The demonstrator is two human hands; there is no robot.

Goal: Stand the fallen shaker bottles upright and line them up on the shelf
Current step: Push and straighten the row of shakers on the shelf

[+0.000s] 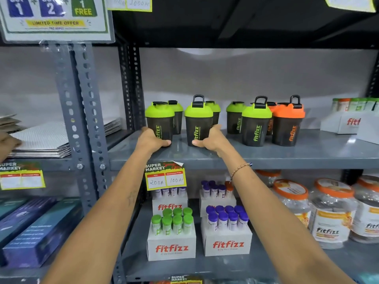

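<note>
- Here, in the head view, your left hand [152, 139] wraps the base of the leftmost green-lidded shaker [160, 119], and your right hand [211, 138] wraps the base of the next green shaker [198, 121]; both stand upright at the front of the shelf [225, 154].
- Every shaker in sight looks upright; the far green [256, 123] and orange shaker [288, 123] sit near each other at the right, with more behind.
- Risk: gripping so low, a quick sideways slide could tip a tall bottle backward into the second row.
- Risk: pulling forward could carry a base over the shelf edge, onto the boxed tubes [171, 232] below.
</note>
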